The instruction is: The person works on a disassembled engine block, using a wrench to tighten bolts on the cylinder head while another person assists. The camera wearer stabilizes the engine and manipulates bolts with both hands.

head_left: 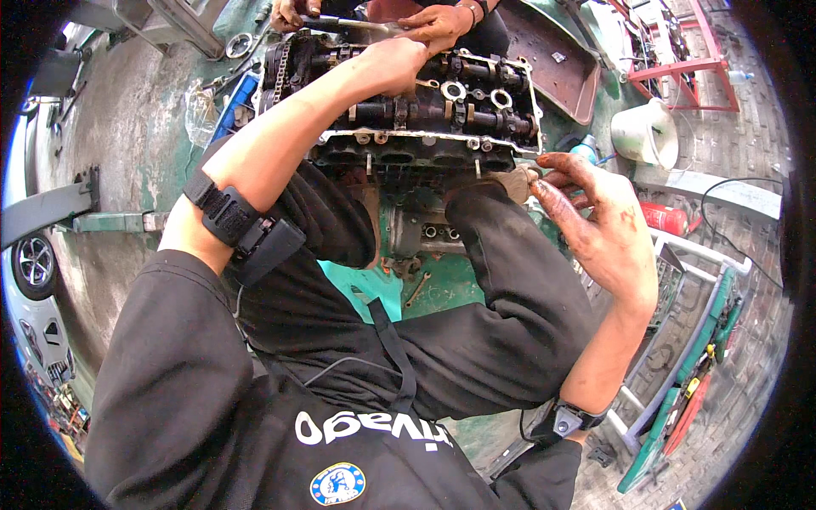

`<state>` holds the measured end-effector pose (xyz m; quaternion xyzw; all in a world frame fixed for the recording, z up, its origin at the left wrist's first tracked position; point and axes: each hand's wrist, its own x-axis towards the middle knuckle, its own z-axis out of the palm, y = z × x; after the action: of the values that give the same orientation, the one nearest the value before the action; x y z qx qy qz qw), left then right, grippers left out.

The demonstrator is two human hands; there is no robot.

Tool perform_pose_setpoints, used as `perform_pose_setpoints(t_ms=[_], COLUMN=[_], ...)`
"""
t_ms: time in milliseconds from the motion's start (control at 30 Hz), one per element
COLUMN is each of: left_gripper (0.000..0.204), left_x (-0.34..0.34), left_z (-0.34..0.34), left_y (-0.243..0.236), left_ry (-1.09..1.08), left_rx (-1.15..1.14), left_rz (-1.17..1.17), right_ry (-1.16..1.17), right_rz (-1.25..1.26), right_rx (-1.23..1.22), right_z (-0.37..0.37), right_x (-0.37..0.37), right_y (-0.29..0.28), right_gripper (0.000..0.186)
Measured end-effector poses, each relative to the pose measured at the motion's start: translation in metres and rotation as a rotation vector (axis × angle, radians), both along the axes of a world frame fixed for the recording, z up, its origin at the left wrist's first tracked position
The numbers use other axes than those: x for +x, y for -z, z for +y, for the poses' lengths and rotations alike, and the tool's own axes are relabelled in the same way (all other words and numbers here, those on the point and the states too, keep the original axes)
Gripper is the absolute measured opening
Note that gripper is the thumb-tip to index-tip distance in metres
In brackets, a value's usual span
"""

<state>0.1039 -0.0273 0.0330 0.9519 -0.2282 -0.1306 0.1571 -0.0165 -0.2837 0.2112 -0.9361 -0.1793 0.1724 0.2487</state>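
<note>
An engine cylinder head (429, 140) with camshafts (378, 112) lies across the top of the head view, a timing chain (280, 72) at its left end. My left hand (398, 66) reaches over it, fingers curled down near the camshafts; what they hold, if anything, is hidden. Beside the right end of the cylinder head, my right hand (605, 217) is raised with blackened thumb and fingers bent together in a pinch. Anything between those fingertips is too small to name. Across the cylinder head, a co-worker's hands (438, 24) hold a long-handled wrench (348, 24), close to my left hand.
Below the cylinder head, another engine part (425, 231) and a spanner (417, 289) lie on the green floor. A brown metal tray (552, 64) is at the back right, near a white bucket (646, 134). A red cylinder (663, 218) and a grey-green frame (680, 382) stand at right.
</note>
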Motion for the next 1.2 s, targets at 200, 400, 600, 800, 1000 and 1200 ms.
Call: perform_pose_setpoints(t_ms=[200,400,600,800,1000,1200], left_gripper=[0.023,0.043,0.043,0.036,0.034,0.047], left_x=[-0.002,0.000,0.004,0.006,0.002,0.001], left_z=[-0.001,0.005,0.003,0.001,0.004,0.002], left_y=[-0.007,-0.012,-0.006,0.000,-0.007,-0.012], left_ry=[0.039,-0.058,-0.089,0.016,0.066,-0.024], left_rx=[0.049,0.072,0.125,0.123,0.058,0.113], left_rz=[-0.006,-0.005,0.182,0.110,0.057,-0.062], right_ry=[0.011,0.000,0.007,-0.010,-0.022,-0.020], right_rz=[0.035,0.009,0.027,0.006,0.003,-0.010], right_rx=[0.055,0.025,0.045,0.026,0.039,0.033], right_z=[0.003,0.001,0.000,-0.001,-0.001,-0.001], right_x=[0.001,0.001,0.001,0.001,0.002,0.001], right_y=[0.001,0.001,0.001,0.002,0.004,0.002], right_gripper=[0.028,0.028,0.029,0.029,0.028,0.028])
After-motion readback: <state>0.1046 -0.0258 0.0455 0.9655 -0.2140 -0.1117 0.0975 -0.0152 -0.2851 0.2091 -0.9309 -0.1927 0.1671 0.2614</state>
